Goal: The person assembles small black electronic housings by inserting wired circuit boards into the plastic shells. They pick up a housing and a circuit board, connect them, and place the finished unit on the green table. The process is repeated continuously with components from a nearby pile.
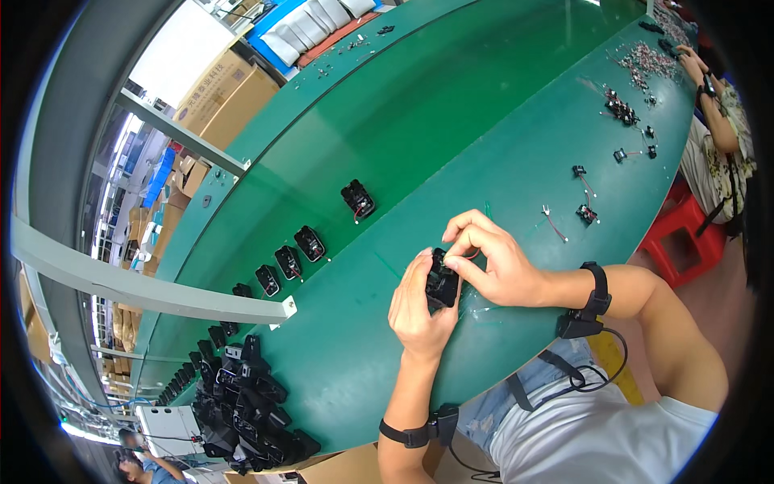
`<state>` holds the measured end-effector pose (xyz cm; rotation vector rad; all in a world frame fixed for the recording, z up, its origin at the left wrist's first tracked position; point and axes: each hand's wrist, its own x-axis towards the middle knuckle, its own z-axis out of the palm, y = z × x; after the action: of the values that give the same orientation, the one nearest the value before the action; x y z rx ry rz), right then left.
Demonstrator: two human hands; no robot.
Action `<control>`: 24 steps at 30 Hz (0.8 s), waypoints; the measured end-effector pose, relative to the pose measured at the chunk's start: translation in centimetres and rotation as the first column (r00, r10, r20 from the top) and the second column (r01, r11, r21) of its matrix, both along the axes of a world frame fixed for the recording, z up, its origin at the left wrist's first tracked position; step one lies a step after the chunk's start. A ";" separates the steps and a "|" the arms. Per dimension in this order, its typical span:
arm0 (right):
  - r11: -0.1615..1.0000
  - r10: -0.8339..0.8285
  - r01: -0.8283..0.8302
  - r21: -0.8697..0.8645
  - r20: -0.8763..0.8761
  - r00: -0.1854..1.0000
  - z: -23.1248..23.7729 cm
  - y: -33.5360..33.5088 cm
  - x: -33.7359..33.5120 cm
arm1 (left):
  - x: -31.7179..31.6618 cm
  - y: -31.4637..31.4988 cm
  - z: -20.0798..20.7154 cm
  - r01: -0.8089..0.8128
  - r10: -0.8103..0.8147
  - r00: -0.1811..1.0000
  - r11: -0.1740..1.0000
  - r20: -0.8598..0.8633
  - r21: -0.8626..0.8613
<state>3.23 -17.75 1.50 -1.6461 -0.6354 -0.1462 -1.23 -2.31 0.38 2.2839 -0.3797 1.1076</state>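
Observation:
My left hand (pixel 423 310) is wrapped round a small black plastic housing (pixel 441 282), held just above the green bench near its front edge. Thumb and forefinger of my right hand (pixel 496 262) pinch together at the housing's upper end. What they grip is too small to make out, though a bit of reddish wire shows beside them. To the right on the bench lie a loose wire lead with a white connector (pixel 548 214) and small black parts with wires (pixel 587 214).
Similar black housings (pixel 309 242) stand in a row along the green belt. A heap of black plastic shells (pixel 246 403) lies at the left, below a grey metal bar (pixel 161 278). Far right, a co-worker's hand (pixel 689 63) is beside piled small parts (pixel 645 64); a red stool (pixel 685 238) stands below.

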 end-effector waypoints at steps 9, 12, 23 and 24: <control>0.990 0.021 0.004 0.138 -0.174 0.984 -0.4 0.8 -0.9 | 0.4 -0.7 0.2 -0.102 0.092 0.992 0.987 0.082 0.122; 0.997 -0.009 0.014 0.075 -0.061 0.998 -0.6 0.7 -0.3 | 0.4 -0.8 0.4 -0.089 0.080 0.995 0.983 0.062 0.159; 0.999 0.038 -0.040 -0.013 -0.153 0.988 -0.3 -0.3 1.0 | 0.1 -0.1 -0.2 0.073 -0.074 0.997 0.996 -0.018 -0.051; 0.996 0.079 -0.063 0.070 -0.251 0.965 -0.6 -0.4 1.2 | 0.0 -0.3 -0.1 0.096 -0.100 0.995 0.988 -0.026 -0.123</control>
<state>4.46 -18.17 0.93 -1.5486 -0.4888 0.0955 -1.22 -2.65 0.31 2.1500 -0.3968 1.0158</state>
